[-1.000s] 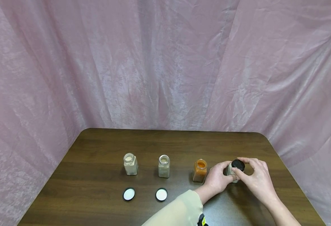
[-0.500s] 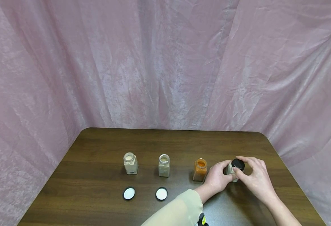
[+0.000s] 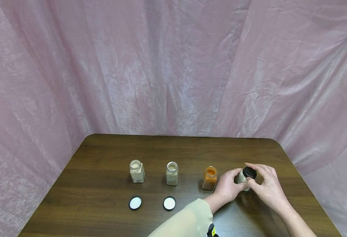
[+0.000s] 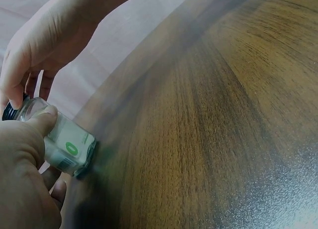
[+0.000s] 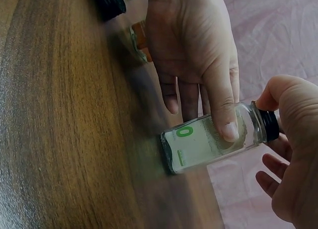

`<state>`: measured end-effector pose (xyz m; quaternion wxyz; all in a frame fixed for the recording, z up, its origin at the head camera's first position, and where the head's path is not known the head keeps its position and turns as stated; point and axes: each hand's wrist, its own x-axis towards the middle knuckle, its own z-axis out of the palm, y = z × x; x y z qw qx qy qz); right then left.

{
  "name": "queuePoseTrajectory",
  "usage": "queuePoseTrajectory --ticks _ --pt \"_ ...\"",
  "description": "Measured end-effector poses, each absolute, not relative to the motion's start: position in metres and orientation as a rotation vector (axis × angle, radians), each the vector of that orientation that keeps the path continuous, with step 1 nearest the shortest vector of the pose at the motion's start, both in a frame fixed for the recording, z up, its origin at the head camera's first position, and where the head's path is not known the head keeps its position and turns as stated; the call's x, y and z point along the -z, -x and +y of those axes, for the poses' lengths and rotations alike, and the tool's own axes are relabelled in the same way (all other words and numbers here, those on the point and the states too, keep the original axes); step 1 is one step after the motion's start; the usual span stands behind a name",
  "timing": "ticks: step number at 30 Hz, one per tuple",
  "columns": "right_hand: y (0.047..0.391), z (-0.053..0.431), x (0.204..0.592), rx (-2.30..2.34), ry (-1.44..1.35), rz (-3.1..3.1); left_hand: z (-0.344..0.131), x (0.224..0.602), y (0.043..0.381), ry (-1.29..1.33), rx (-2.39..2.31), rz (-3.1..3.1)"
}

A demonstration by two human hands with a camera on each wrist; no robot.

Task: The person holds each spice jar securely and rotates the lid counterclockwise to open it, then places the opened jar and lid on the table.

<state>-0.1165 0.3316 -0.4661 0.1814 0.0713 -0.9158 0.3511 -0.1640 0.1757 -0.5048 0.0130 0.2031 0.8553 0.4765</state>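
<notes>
At the table's right side stands a glass spice jar point(image 3: 241, 178) with pale contents and a black lid point(image 3: 249, 172). My left hand point(image 3: 227, 187) grips the jar's body, its thumb lying across the near side. Thumb and fingers of my right hand point(image 3: 267, 188) pinch the lid from both sides. In the right wrist view the lid point(image 5: 270, 125) sits at the jar's mouth, and a green-and-white label point(image 5: 191, 144) shows on the glass. Part of the jar is hidden behind the left hand.
Left of the hands stand an open jar of orange powder point(image 3: 209, 180) and two open jars of pale powder, one central point(image 3: 172, 176) and one farther left point(image 3: 137, 174). Two lids, one left point(image 3: 135, 203) and one central point(image 3: 169, 203), lie white side up. A pink curtain point(image 3: 167, 65) hangs behind the table.
The right hand's fingertips have slid leftward along the lid's far side while its thumb has shifted right on the near side, a counterclockwise turn. The left hand and jar stay in place.
</notes>
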Motion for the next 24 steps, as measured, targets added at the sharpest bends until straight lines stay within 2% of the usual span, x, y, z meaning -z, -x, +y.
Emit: queuePoseTrajectory --ticks 15,24 --pt "0.1148 0.3333 0.4644 -0.992 -0.239 -2.555 0.1753 0.5047 0.1634 -0.642 -1.491 2.672" --pt "0.1127 0.3371 0.4567 -0.975 -0.162 -2.582 0.1755 0.5044 0.1629 -0.621 -1.499 2.663"
